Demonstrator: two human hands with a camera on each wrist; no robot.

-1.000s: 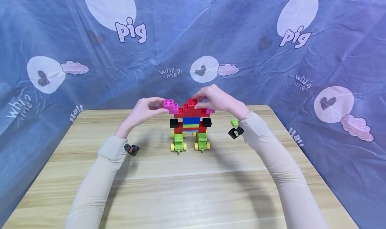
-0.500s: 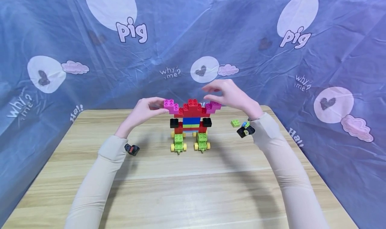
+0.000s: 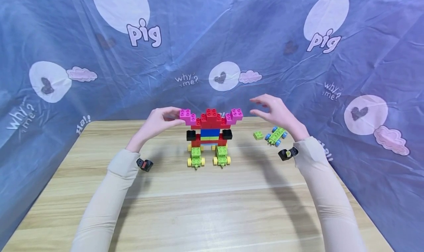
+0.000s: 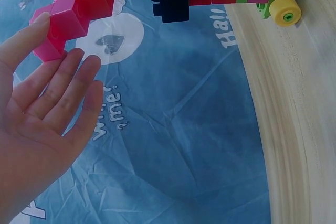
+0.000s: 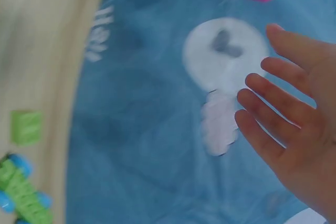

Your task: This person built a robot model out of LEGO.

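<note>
A figure of toy building bricks point(image 3: 210, 133) stands on the table, with a red and blue body, black side bricks and two green wheeled bases. Pink bricks step outward at both its upper ends. My left hand point(image 3: 161, 120) pinches the outermost left pink brick point(image 4: 49, 36), thumb on one face and fingertips at another. To the right of the figure my right hand point(image 3: 272, 111) is raised in the air, fingers loosely spread and holding nothing. Apart from it, on its left, is the outer right pink brick point(image 3: 236, 114).
On the right part of the wooden table point(image 3: 198, 215) lie a loose green brick point(image 3: 258, 135) and a green wheeled base point(image 3: 276, 136) with blue wheels. A blue printed cloth point(image 3: 185, 53) hangs behind and along both sides.
My right hand has left the top of the figure and moved right, uncovering its right pink bricks and the blue-wheeled base. My left hand has stayed on the left pink brick.
</note>
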